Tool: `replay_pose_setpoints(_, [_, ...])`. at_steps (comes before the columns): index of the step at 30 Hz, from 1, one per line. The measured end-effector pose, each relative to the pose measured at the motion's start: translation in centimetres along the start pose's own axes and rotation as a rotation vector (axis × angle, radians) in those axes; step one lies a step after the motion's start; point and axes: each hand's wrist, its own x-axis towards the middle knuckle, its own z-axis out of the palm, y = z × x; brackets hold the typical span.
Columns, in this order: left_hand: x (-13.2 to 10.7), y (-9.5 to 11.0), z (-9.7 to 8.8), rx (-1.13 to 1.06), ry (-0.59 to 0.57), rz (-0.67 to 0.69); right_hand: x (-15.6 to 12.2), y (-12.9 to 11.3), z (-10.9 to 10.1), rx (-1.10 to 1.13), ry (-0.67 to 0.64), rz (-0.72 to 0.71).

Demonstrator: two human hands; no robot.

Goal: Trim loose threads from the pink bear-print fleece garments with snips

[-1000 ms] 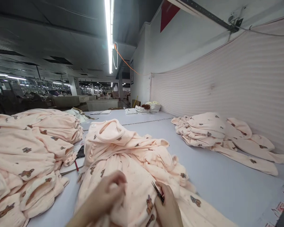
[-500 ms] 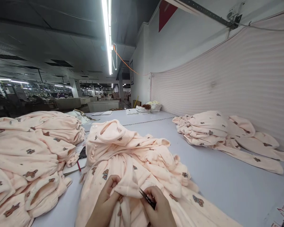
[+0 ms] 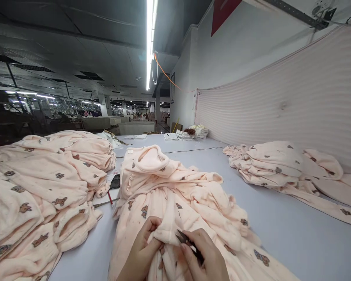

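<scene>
Clock face centred on the person's hands, 12 straight ahead. Garment (image 3: 152, 195) directly under the hands, running up toward 12: pale peach plush, soft nap, scattered brown bear prints. Rumpled into thick rolls and gathers; rounded neckline and small white label (image 3: 130, 151) at the far end. Cannot tell whether one piece or several lie heaped here.

Left hand (image 3: 146, 244) closed, thumb and fingers pinching a banded edge of the plush, drawn up into a blunt fold. Right hand (image 3: 206, 249) curled around dark snips (image 3: 183, 238), slim pointed blades toward 10, tips right at the fold; contact with the cloth unclear. Palm and fingers hide much of the handles.

Larger pile (image 3: 46, 171) of the same print at 9 to 10, slumped, partly covering a notebook (image 3: 103, 201). Red pencil (image 3: 110, 199) and black phone (image 3: 115, 182) at 10, wedged between pile and garment. Smaller pile (image 3: 272, 162) at 2, sleeve-like lengths trailing toward 3. Smooth pale table (image 3: 269, 210) beneath. White stacks (image 3: 200, 132) at 12 to 1. Faintly striped sheet (image 3: 266, 101) hangs beyond the smaller pile.
</scene>
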Motion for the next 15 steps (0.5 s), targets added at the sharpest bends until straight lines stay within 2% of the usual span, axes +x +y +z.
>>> replay_pose_setpoints(3, [0.0, -0.1, 0.0, 0.06, 0.058, 0.056, -0.5, 0.6, 0.0, -0.088, 0.045, 0.029])
replay_pose_setpoints(5, [0.0, 0.0, -0.1, 0.105, 0.081, 0.043, -0.1, 0.7, -0.1, -0.122, 0.064, 0.082])
replay_pose_setpoints(7, [0.2, 0.2, -0.3, 0.122, -0.003, -0.024, 1.0, 0.7, -0.3, -0.138, 0.096, 0.145])
replay_pose_setpoints(10, [0.8, 0.4, -0.7, 0.056, -0.178, -0.216, 2.6, 0.5, -0.4, -0.186, 0.114, 0.217])
replay_pose_setpoints(12, [1.2, 0.3, -1.1, -0.016, -0.193, -0.304, 2.9, 0.5, -0.4, -0.165, 0.069, 0.223])
replay_pose_setpoints(15, [1.4, -0.2, -1.5, -0.116, -0.168, -0.327, 2.2, 0.6, -0.5, -0.025, 0.021, 0.136])
